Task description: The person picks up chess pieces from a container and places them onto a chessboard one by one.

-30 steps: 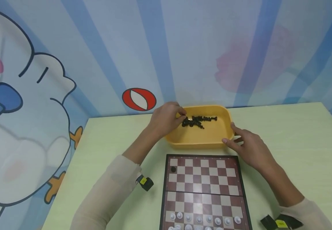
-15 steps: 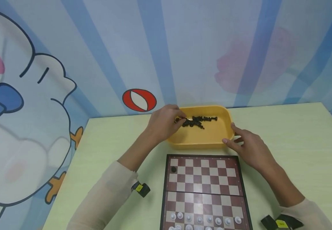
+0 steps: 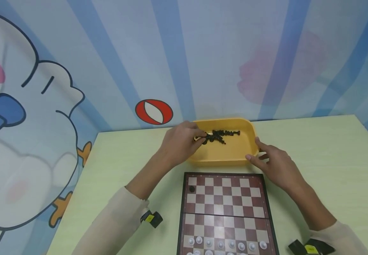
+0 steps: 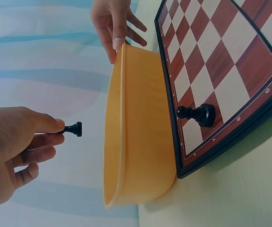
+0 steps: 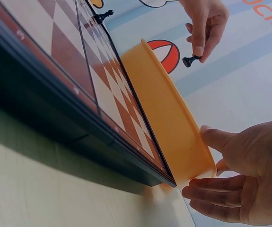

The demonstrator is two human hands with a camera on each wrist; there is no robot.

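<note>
Lifted since earlier: our left hand pinches a small black plastic chess pawn, axis pointing out from fingertips, seemingly above the yellow plastic tray; right hand relaxed, touching its rim.

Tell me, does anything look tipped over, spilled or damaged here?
Nothing stands out. The yellow tray sits flat, the black pieces lie inside it, and one black piece stands upright on the chessboard.

head above, wrists low, sharing tray
</note>
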